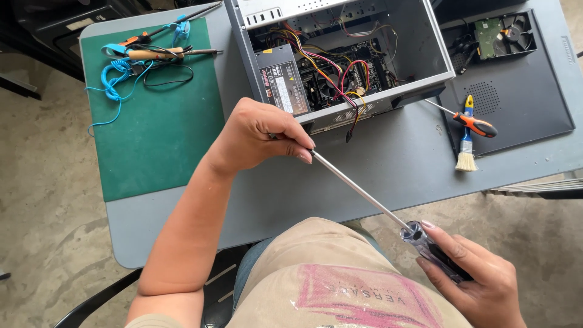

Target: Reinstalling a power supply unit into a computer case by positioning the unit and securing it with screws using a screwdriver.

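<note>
Nearest me, my right hand point(480, 273) grips the long screwdriver point(376, 203) by its clear handle. My left hand point(258, 136) has its fingers pinching the shaft's far end beside the open computer case point(425, 48) on the tabletop point(388, 164).

**Grey table carrying the gear**

A grey table point(388, 164) is standing on a concrete floor point(42, 200). A green mat point(158, 127) is lying at its left, an open computer case point(346, 54) far centre, a dark panel point(516, 91) right, an orange-handled screwdriver point(470, 121) and brush point(466, 149) beside it.
</note>
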